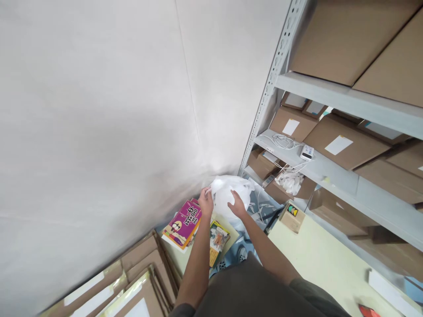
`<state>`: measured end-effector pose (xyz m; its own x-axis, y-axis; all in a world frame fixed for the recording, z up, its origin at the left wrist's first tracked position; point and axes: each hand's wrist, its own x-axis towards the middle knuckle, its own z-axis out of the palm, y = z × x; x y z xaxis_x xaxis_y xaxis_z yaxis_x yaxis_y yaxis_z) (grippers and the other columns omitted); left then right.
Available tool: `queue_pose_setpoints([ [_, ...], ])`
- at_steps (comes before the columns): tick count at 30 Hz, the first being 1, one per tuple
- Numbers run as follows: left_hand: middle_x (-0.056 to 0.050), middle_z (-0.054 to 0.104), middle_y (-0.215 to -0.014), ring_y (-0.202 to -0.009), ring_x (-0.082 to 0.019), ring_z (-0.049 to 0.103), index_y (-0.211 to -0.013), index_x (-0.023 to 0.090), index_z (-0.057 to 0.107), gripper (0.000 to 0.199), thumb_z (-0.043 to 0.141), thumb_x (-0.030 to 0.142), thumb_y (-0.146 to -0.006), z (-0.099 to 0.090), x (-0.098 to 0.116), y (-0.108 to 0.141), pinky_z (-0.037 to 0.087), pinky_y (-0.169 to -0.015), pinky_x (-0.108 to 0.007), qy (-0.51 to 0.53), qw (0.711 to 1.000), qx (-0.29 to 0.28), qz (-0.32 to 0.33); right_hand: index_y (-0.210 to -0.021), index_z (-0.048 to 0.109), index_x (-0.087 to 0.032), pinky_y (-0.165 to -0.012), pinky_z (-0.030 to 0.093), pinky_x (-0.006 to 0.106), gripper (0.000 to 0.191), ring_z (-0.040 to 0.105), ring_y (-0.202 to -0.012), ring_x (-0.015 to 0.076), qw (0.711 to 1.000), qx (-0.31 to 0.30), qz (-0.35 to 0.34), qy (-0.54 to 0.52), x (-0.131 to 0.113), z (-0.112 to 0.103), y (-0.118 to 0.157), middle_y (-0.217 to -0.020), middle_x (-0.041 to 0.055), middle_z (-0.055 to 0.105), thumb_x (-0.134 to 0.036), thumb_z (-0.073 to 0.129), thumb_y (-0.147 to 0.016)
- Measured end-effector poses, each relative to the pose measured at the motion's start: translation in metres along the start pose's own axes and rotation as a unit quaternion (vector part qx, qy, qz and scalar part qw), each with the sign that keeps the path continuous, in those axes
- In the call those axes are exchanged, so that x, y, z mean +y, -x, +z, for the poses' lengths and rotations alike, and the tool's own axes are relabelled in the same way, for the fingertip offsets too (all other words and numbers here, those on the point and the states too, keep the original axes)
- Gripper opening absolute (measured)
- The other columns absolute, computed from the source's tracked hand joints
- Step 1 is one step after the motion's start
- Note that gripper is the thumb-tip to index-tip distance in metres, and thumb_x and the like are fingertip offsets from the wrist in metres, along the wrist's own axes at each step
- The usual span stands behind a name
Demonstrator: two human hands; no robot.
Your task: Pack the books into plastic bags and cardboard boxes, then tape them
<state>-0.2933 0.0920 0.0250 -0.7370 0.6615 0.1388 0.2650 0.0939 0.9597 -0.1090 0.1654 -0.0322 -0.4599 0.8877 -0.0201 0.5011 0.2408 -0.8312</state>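
Note:
A white, translucent plastic bag [228,196] stands puffed out low in the corner, in front of me. My left hand [205,201] is closed on its left edge, fingers pinching the thin film. My right hand [237,205] lies against the bag's right side with thumb and fingers apart. Below my left hand is a purple book [183,223] with large black characters, lying on other books. A yellow and green book [218,240] shows between my forearms. What the bag holds, if anything, I cannot make out.
Metal shelving [330,169] with cardboard boxes [345,143] and a coiled white cable [282,141] rises on the right. A pale tabletop [317,255] carries a small box [292,216]. Flattened cartons [142,268] lean at lower left, along a white wall [99,110]. Scraps litter the blue floor.

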Motion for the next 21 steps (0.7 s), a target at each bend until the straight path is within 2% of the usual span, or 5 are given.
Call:
queue_pose_setpoints([
  [4, -0.010, 0.075, -0.128, -0.123, -0.025, 0.069, -0.125, 0.021, 0.070, 0.037, 0.048, 0.019, -0.095, -0.019, 0.007, 0.007, 0.052, -0.110, -0.038, -0.013, 0.996, -0.077, 0.034, -0.162, 0.044, -0.033, -0.106, 0.058, 0.048, 0.088, 0.061, -0.135, 0.0305, 0.995, 0.012, -0.045, -0.092, -0.038, 0.007, 0.001, -0.168, 0.0086, 0.044, -0.032, 0.071, -0.079],
  [8, -0.008, 0.074, -0.133, -0.127, -0.024, 0.068, -0.133, 0.021, 0.067, 0.056, 0.049, 0.006, -0.083, -0.018, 0.005, 0.025, 0.053, -0.113, -0.040, 0.004, 0.985, -0.169, 0.036, -0.153, 0.056, -0.031, -0.097, 0.062, 0.042, 0.068, 0.065, -0.131, 0.0290, 0.973, 0.005, 0.002, -0.229, -0.059, 0.009, 0.002, -0.158, 0.0091, 0.057, -0.034, 0.062, -0.085],
  [13, -0.010, 0.076, -0.129, -0.121, -0.026, 0.071, -0.128, 0.022, 0.073, 0.044, 0.055, 0.016, -0.089, 0.001, -0.003, 0.048, 0.058, -0.106, -0.043, 0.023, 0.975, -0.221, 0.013, -0.141, 0.067, -0.028, -0.090, 0.064, 0.042, 0.058, 0.074, -0.113, 0.0274, 0.950, 0.021, 0.089, -0.299, -0.056, -0.002, 0.004, -0.137, 0.0091, 0.073, -0.045, 0.069, -0.086],
  [17, -0.011, 0.072, -0.139, -0.130, -0.028, 0.067, -0.136, 0.025, 0.072, 0.052, 0.072, 0.027, -0.085, 0.007, -0.010, 0.057, 0.059, -0.107, -0.047, 0.106, 0.945, -0.308, 0.030, -0.117, 0.078, -0.023, -0.085, 0.065, 0.041, 0.041, 0.076, -0.098, 0.0262, 0.962, 0.071, 0.105, -0.243, -0.044, -0.011, 0.002, -0.111, 0.0076, 0.081, -0.045, 0.069, -0.083],
  [21, -0.013, 0.079, -0.122, -0.114, -0.029, 0.074, -0.118, 0.022, 0.080, 0.035, 0.073, 0.038, -0.088, 0.005, -0.019, 0.053, 0.061, -0.102, -0.048, 0.125, 0.929, -0.348, -0.017, -0.098, 0.081, -0.021, -0.084, 0.065, 0.042, 0.032, 0.077, -0.089, 0.0272, 0.974, 0.102, 0.087, -0.184, -0.030, -0.027, 0.003, -0.097, 0.0085, 0.083, -0.037, 0.060, -0.081],
])
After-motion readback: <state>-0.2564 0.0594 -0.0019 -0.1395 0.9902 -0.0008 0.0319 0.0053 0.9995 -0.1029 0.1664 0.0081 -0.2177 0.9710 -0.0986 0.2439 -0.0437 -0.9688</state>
